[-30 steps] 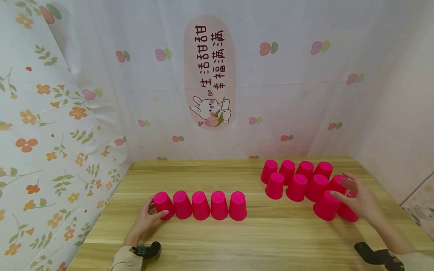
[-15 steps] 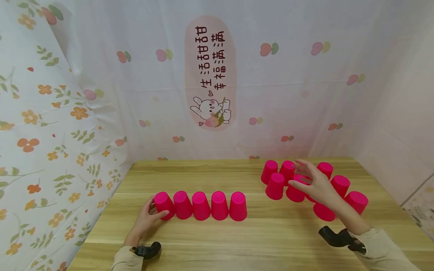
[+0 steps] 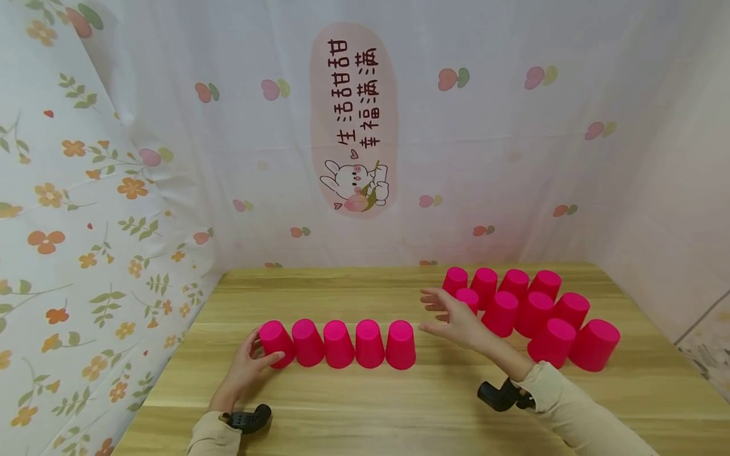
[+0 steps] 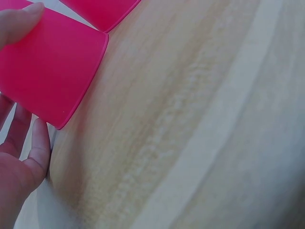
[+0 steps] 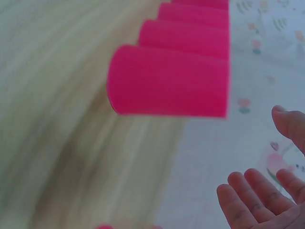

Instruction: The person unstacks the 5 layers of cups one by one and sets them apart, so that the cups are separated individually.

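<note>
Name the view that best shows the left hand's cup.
The head view shows the held cup from top to base, slightly covered by the left hand. The left wrist view cuts off its top; in the right wrist view, it's unidentifiable.

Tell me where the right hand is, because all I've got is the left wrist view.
Observer: The right hand appears just beyond the right end of the cup row in the head view.
Operator: Is it carrying anything?
Observer: No, it holds nothing.
Operator: How many stand in that row?
Observer: Five, counting the end cup that the left hand grips.
</note>
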Demonstrator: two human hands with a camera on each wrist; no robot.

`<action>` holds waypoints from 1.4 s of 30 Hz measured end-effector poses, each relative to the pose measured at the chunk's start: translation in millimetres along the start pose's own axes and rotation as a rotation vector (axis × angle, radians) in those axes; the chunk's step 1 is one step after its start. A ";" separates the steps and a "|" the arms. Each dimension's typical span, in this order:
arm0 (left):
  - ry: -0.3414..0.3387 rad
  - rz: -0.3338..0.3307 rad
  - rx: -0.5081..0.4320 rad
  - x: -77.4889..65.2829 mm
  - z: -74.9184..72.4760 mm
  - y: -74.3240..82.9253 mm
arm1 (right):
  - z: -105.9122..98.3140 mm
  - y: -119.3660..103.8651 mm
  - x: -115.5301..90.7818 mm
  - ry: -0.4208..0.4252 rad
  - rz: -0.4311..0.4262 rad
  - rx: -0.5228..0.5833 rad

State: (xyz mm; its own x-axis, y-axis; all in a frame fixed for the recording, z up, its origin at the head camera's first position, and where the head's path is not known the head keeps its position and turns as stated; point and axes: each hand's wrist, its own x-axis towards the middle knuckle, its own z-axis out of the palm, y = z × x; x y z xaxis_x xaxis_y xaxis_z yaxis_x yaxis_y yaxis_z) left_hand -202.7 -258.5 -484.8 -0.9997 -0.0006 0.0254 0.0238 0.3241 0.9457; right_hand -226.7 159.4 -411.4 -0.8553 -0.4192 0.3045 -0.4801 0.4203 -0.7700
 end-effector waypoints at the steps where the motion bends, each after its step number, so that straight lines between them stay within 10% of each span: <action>1: 0.000 -0.006 -0.002 0.2 -0.2 0.5 | 5.7 1.4 1.0 -0.013 0.010 0.018; 22: -0.002 -0.006 -0.007 0.8 -0.1 2.2 | 55.7 15.7 0.8 -0.138 0.093 0.158; 42: -0.008 -0.004 -0.002 0.4 0.0 0.9 | 3.5 6.4 -21.7 0.055 0.119 0.082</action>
State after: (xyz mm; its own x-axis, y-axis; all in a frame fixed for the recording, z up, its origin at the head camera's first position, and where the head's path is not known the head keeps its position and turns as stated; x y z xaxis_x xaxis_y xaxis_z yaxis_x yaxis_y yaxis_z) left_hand -203.0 -258.2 -483.9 -0.9998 0.0054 0.0194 0.0201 0.3219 0.9465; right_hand -210.5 168.4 -424.9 -0.9155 -0.3252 0.2369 -0.3594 0.3962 -0.8449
